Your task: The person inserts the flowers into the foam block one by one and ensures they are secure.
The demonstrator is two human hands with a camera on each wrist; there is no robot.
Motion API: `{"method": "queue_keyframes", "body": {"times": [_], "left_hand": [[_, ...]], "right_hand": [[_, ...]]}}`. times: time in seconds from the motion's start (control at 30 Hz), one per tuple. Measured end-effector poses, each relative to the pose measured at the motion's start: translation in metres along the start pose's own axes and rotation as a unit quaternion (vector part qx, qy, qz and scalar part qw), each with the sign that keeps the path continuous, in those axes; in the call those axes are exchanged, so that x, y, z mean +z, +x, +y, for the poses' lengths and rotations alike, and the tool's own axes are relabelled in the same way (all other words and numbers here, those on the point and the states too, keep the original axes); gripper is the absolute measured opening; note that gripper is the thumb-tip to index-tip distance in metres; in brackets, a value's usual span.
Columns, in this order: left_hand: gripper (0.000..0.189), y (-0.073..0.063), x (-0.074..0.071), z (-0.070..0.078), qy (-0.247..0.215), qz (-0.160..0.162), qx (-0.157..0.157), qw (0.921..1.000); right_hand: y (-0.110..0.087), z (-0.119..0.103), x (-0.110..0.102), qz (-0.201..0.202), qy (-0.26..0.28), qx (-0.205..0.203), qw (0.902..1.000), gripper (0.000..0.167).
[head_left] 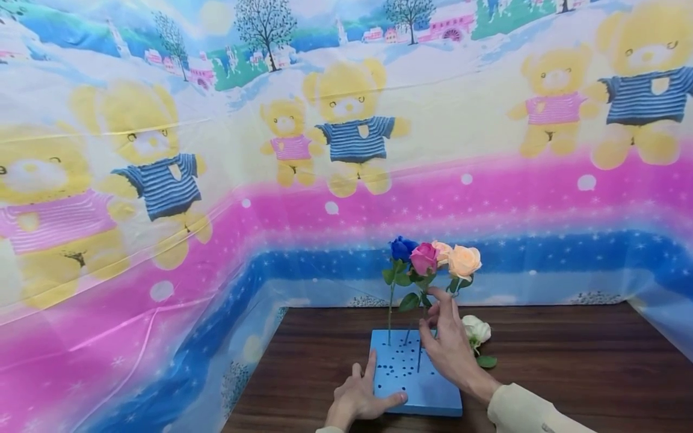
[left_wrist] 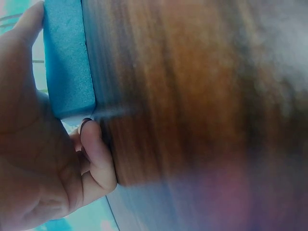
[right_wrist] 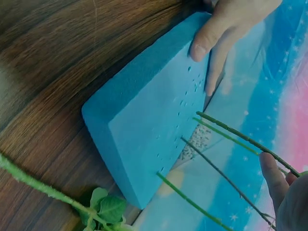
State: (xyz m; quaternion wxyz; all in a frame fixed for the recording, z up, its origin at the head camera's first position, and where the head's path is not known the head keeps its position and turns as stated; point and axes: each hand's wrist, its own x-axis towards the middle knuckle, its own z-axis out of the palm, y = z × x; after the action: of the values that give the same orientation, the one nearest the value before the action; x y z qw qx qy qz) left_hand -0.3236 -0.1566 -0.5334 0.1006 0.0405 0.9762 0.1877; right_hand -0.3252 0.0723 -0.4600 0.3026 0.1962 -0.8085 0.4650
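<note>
A light-blue foam board (head_left: 428,394) dotted with small holes lies flat on the table. My left hand (head_left: 357,394) rests at its near left corner, thumb on top and index finger stretched along the left edge. Above the board, my right hand (head_left: 449,343) pinches the stem (right_wrist: 240,136) of a pink rose (head_left: 425,258). The stem's lower end overlaps the board's surface in the head view and looks free of the holes in the right wrist view. Standing in the board are a blue rose (head_left: 403,248) and two peach roses (head_left: 464,262), partly hidden behind the hand and pink rose.
A white rose (head_left: 476,329) with green leaves lies on the dark wooden table (head_left: 568,355), right of the board. Behind the table hangs a cloth backdrop (head_left: 455,126) printed with teddy bears, and it also runs along the left side.
</note>
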Motion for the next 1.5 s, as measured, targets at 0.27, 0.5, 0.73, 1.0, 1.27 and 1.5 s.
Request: {"method": "queue_keyframes", "body": {"times": [0.27,0.5,0.73,1.0,1.27,1.5], "left_hand": [[0.122,0.0,-0.001,0.0,-0.007,-0.002,-0.002,1.0],[0.123,0.001,0.0,-0.001,-0.002,-0.004,-0.003,1.0],[0.123,0.003,0.003,-0.001,0.002,-0.002,-0.008,1.0],[0.121,0.003,0.002,-0.001,0.007,-0.004,-0.009,0.9999],[0.121,0.004,0.001,-0.002,0.006,-0.009,-0.01,0.9999],[0.121,0.002,0.0,-0.001,0.007,-0.013,-0.012,0.9998]], "right_hand": [[0.0,-0.002,0.011,-0.012,0.018,0.009,0.9997,0.069],[-0.001,-0.004,0.022,-0.029,0.034,0.026,0.9987,0.068],[-0.002,-0.007,0.035,-0.035,0.035,0.04,0.9979,0.067],[-0.002,-0.008,0.045,-0.043,0.043,0.059,0.9963,0.067],[-0.002,-0.006,0.057,-0.047,0.046,0.058,0.9962,0.066],[0.001,-0.005,0.064,-0.053,0.045,0.054,0.9961,0.067]]}}
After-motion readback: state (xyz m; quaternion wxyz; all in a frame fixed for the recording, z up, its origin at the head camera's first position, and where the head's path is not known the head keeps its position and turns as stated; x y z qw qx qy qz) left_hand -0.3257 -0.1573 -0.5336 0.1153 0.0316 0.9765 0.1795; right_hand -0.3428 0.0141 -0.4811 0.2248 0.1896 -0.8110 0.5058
